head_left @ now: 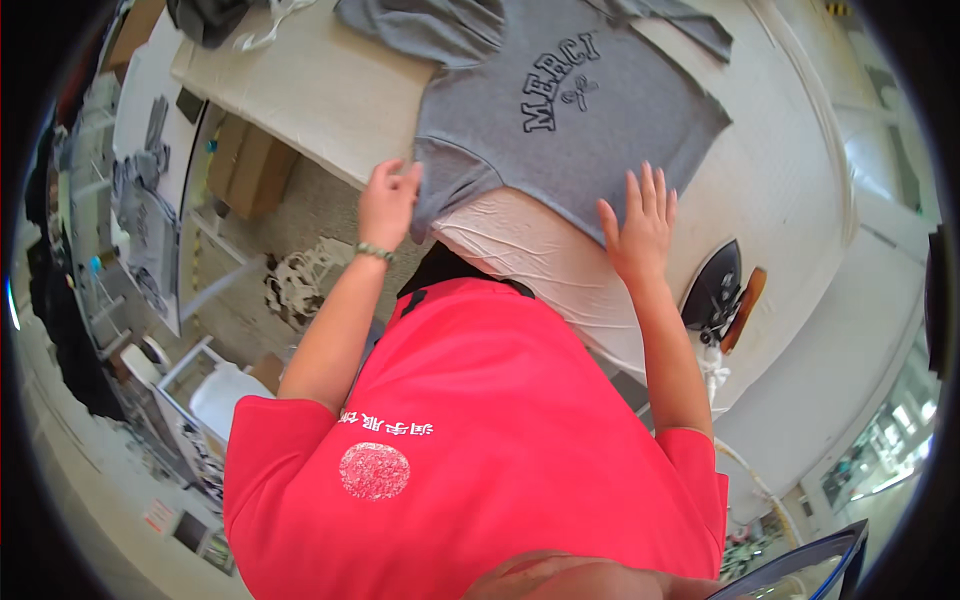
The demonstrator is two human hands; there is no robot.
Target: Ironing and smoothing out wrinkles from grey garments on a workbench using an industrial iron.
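A grey sweatshirt (560, 150) with dark lettering and a small bow-like motif lies spread on a cloth-covered table. My right hand (642, 228) is flat with fingers stretched, at the sweatshirt's near edge. At the table's left edge, my left hand (388, 205), a bracelet on its wrist, has loosely bent fingers apart beside a sleeve (450, 180) of the garment. Its fingertips come up to the fabric; whether they touch it I cannot tell. That sleeve reaches the table's near edge. The other sleeve folds toward the far right.
Right of my right hand stands an iron (714, 285) with a brown handle and a white-wrapped cord. A dark bundle (208, 20) sits at the table's far left corner. Below on the left are a cardboard box (250, 165), a pile of pale scraps (305, 280) and another table (150, 200) with grey garments.
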